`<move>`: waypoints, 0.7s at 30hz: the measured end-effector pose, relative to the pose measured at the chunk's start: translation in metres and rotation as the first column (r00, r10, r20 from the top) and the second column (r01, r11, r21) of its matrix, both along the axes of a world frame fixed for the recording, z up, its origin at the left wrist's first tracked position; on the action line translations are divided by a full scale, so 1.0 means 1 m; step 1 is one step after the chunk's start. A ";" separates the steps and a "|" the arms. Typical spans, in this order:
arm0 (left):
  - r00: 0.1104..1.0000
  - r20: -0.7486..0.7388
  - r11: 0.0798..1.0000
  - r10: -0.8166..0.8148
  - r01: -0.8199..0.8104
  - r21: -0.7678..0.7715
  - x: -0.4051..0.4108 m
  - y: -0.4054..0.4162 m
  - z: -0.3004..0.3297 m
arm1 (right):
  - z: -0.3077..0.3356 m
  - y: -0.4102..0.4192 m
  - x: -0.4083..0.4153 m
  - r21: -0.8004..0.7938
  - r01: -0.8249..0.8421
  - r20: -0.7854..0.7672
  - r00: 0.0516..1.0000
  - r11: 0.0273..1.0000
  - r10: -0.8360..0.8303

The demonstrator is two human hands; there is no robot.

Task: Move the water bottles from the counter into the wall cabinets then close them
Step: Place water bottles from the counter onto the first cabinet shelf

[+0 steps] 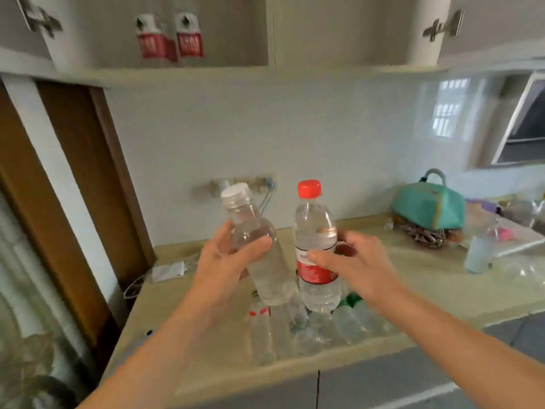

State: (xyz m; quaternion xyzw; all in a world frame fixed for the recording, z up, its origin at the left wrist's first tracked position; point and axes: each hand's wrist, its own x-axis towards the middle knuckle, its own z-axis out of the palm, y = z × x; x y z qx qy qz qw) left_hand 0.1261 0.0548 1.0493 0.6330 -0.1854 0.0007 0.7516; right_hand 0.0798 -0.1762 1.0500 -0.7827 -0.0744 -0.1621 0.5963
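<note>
Head view: both my hands raised over counter [413, 278]
left hand [227, 261]: wrapped round tilted white-cap bottle [259, 246]
right hand [354, 261]: gripping upright red-cap bottle [317, 249]
other bottles [309, 329]: lying near counter's front edge, below both hands

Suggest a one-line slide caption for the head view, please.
Left hand and right hand each lift a water bottle toward the open wall cabinet.
</note>
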 end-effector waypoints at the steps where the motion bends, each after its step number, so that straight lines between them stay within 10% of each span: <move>1: 0.999 0.032 1.000 0.000 0.000 -0.009 0.004 0.000 0.024 | 0.023 0.001 0.007 0.023 -0.012 0.035 0.999 1.000 0.011; 21: 0.833 0.274 0.875 0.481 -0.474 -0.094 0.113 0.036 0.307 | 0.293 0.043 0.189 0.205 -0.322 0.413 0.884 0.924 0.217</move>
